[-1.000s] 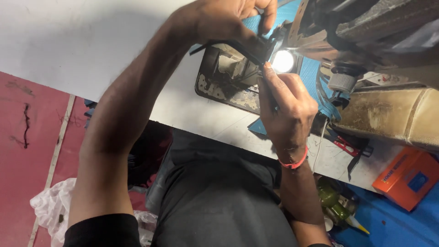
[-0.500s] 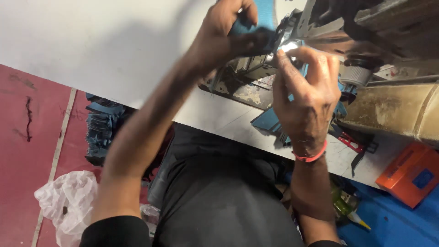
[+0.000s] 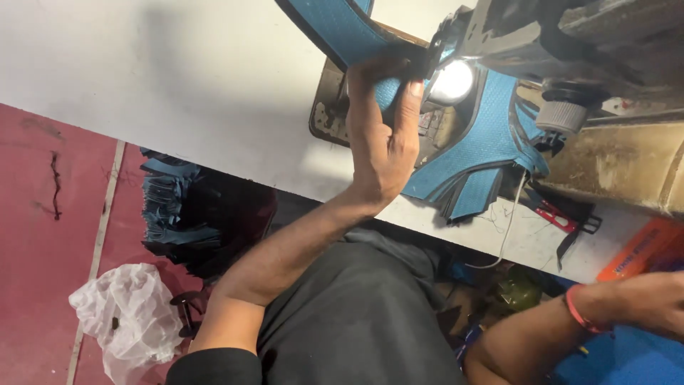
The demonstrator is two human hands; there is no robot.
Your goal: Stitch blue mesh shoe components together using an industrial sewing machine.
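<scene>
Left hand (image 3: 385, 142) raised, forearm angled up, fingers pinched on blue fabric piece (image 3: 342, 28) beside sewing machine (image 3: 570, 36) lamp; right hand (image 3: 659, 303) low by orange box (image 3: 645, 249), grip possibly loose, mostly out of frame; best to keep the strip taut and flat above stacked blue pieces (image 3: 477, 178).

bare white tabletop (image 3: 178, 93) left, sewing machine (image 3: 570, 43) blocking right

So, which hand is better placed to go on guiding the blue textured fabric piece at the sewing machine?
Probably the left hand: it grips the blue textured fabric piece beside the sewing machine's lamp. The right hand, with its red wristband, is low at the frame edge, away from the machine.
</scene>
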